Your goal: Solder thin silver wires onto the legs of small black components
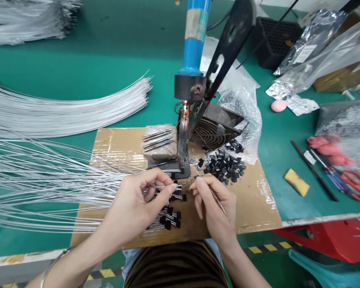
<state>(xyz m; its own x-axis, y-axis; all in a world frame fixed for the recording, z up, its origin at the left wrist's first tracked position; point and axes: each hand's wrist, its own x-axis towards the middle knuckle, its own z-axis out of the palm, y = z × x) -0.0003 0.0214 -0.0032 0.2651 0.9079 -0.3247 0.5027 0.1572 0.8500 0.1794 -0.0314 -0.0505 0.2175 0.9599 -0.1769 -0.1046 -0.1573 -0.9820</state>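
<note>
My left hand (139,200) pinches a thin grey wire between thumb and forefinger, its end pointing right. My right hand (214,200) grips a thin metal pick (219,205), whose tip is near a small dark piece just left of a pile of black caps (225,166). Below my left fingers lie several wires with black caps on their ends (169,218). A blue-handled soldering iron (193,52) hangs tip-down from a black bracket (228,44), above a dark metal plate (184,170) where a capped wire end rests.
Cardboard (252,208) covers the work spot. A pale block (160,154) carries metal rods; a fan (213,128) stands behind. Loose wires (48,180) and a bundle (78,116) lie left. Right are a yellow sponge (296,182), scissors (354,185) and plastic bags (345,116).
</note>
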